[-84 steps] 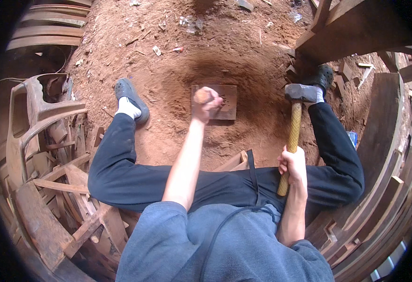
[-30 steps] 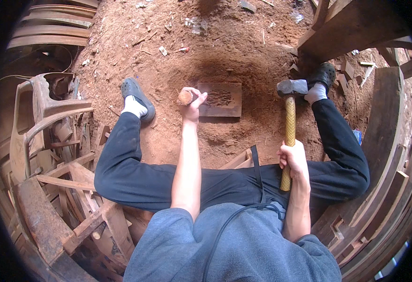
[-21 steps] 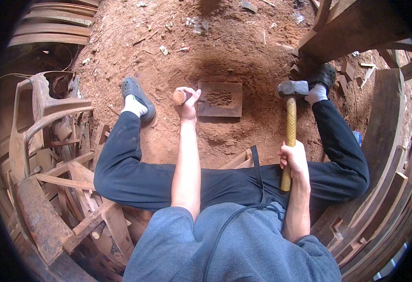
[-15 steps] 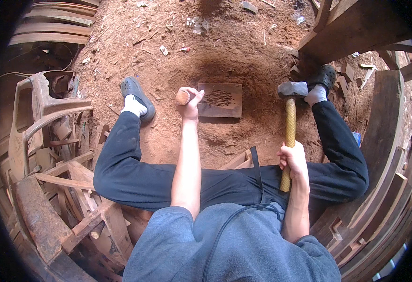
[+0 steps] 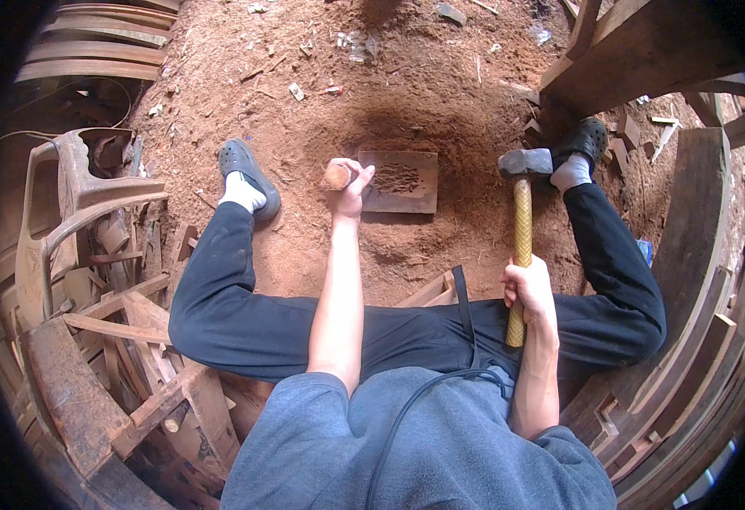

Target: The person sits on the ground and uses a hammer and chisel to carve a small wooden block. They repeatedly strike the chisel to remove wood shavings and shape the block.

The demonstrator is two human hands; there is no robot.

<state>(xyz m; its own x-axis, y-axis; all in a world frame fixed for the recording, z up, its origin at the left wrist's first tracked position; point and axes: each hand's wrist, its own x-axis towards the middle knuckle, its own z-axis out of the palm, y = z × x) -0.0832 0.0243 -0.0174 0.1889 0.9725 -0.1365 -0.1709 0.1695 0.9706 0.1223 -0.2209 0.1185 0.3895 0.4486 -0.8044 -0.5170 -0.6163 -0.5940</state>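
Observation:
My left hand (image 5: 349, 191) is wrapped around a wooden handle (image 5: 337, 177), seen end-on as a round brown butt. Whatever lies below that handle is hidden by the hand. Just to its right, flat on the sawdust, lies a rectangular wooden board (image 5: 421, 200) with a rough carved patch in its middle. In my right hand (image 5: 530, 287) is a sledgehammer (image 5: 522, 225) with a yellow textured handle, gripped near its lower part. Its grey metal head (image 5: 525, 162) points away from me, right of the board and close to my right foot.
A carved wooden chair frame (image 5: 66, 204) stands at the left among stacked timber. Long planks (image 5: 687, 246) line the right side, below a heavy beam (image 5: 645, 59). Brown sawdust (image 5: 304, 255) with scraps of litter covers the ground. My legs spread around the board.
My left hand and the wooden handle have shifted slightly to the right. The sledgehammer's head has tipped a little to the left. The board has not moved.

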